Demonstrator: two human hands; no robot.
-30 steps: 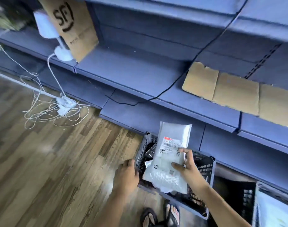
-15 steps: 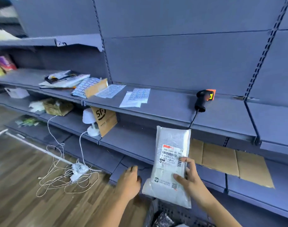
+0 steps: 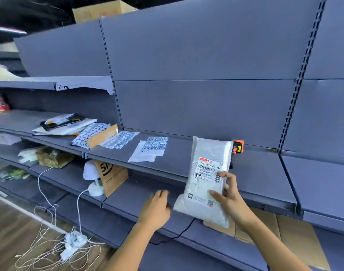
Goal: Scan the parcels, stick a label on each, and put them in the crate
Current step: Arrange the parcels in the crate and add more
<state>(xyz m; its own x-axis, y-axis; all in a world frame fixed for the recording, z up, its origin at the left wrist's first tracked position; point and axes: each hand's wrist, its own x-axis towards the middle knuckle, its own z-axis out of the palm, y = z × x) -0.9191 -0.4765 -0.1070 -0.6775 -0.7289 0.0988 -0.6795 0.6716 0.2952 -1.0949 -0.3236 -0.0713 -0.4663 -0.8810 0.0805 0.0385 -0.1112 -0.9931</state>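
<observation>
My right hand [image 3: 228, 196] grips a white plastic parcel [image 3: 205, 180] by its right edge and holds it upright in front of the grey shelf [image 3: 186, 153]; its shipping label with a barcode faces me. My left hand [image 3: 156, 209] hovers just left of the parcel, fingers loosely curled, holding nothing. A black and orange barcode scanner [image 3: 238, 148] lies on the shelf, mostly hidden behind the parcel's top. Sheets of blue-bordered labels [image 3: 154, 146] lie on the same shelf to the left. The crate is out of view.
More label sheets [image 3: 120, 139] and a pile of papers and mailers [image 3: 63, 125] lie further left on the shelf. A white lamp [image 3: 92, 178] and a cardboard envelope [image 3: 112, 176] stand one shelf below. White cords [image 3: 55, 245] tangle on the wooden floor. Flat cardboard [image 3: 284, 233] lies lower right.
My view has risen from the crate on the floor to the shelves. My right hand lifted the parcel out of the crate up to shelf height; my left hand rose alongside it.
</observation>
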